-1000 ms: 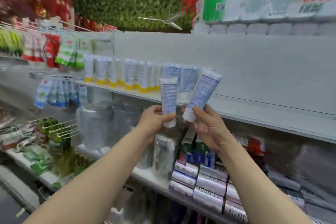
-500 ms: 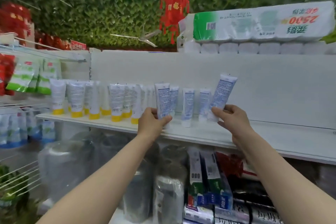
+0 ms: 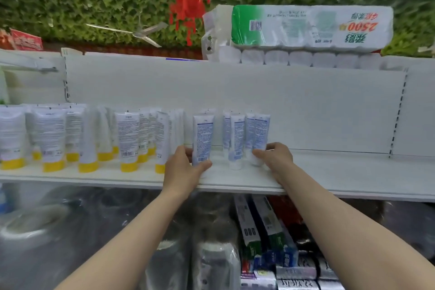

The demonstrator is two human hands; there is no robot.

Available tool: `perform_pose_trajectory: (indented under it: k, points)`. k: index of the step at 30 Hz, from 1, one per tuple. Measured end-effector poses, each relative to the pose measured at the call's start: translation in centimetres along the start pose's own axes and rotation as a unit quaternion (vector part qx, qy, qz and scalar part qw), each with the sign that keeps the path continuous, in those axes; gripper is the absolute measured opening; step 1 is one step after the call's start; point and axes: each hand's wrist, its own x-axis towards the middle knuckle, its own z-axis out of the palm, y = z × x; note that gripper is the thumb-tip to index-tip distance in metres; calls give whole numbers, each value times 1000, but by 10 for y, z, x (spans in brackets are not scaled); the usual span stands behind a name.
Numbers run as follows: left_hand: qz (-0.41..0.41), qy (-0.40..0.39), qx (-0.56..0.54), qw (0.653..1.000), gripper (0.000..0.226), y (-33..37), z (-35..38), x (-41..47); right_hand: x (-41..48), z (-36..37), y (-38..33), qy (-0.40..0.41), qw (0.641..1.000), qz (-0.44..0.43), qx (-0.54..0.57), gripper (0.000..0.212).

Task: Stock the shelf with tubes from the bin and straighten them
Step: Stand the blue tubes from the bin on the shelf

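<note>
Left hand point(image 3: 186, 168) gripping smooth white tube point(image 3: 203, 136), right hand point(image 3: 276, 159) gripping second tube point(image 3: 261, 134), both upright on flat shelf point(image 3: 353, 176)

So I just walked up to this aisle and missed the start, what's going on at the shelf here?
A person is stocking a white shelf with tubes. Their left hand grips one blue-printed tube, held upright near the front edge. Their right hand pinches the end tube of a small upright cluster just to its right. Neither tube has been released yet. Yellow-capped tubes fill the rows further left.
</note>
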Motion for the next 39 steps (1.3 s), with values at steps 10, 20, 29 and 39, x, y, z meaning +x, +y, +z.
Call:
perform_pose_trajectory:
  k: [10, 20, 29, 39]
  points:
    - [24, -17, -14, 999, 43, 1, -10, -8, -8, 2, -4, 5, 998, -8, -67, 37]
    - [11, -28, -8, 1000, 48, 4, -13, -10, -14, 0, -6, 9, 997, -6, -81, 45]
    - [5, -23, -2, 1000, 48, 0, -6, -3, -16, 0, -8, 8, 996, -7, -88, 45]
    - [7, -13, 13, 1000, 49, -3, 0, 2, -22, -2, -13, 12, 995, -5, -96, 35]
